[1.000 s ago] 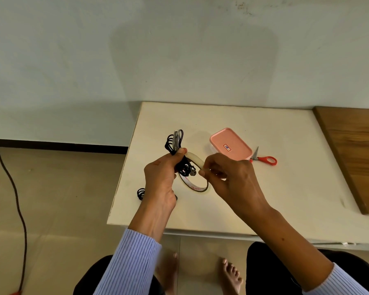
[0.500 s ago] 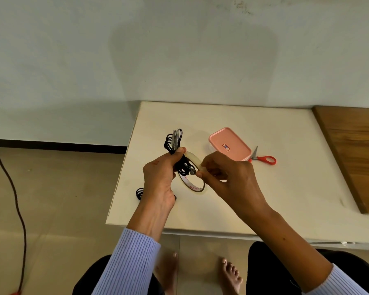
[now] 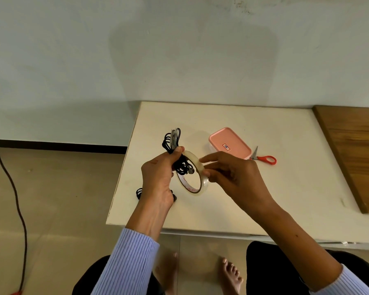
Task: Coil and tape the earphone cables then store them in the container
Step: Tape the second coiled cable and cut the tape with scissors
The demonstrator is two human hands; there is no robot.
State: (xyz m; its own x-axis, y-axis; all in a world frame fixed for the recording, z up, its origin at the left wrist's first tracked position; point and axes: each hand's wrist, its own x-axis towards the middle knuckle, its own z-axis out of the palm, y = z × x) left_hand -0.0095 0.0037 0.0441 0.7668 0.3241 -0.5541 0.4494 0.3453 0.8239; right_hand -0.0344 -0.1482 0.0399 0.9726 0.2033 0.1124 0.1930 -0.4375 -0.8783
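- My left hand (image 3: 158, 177) is clenched on the coiled earphone cable (image 3: 172, 139), held above the table (image 3: 285, 199); the bundle's long axis runs from 12 to 6 o'clock.
- My right hand (image 3: 232, 177) pinches the tape roll (image 3: 195, 177), which touches the coil from 3 o'clock.
- I judge the wrap must cross the bundle's axis.
- A second coil (image 3: 139, 193) lies at 7 o'clock; the pink container (image 3: 229, 143), lid on, sits at 2 o'clock beside the scissors (image 3: 264, 159).
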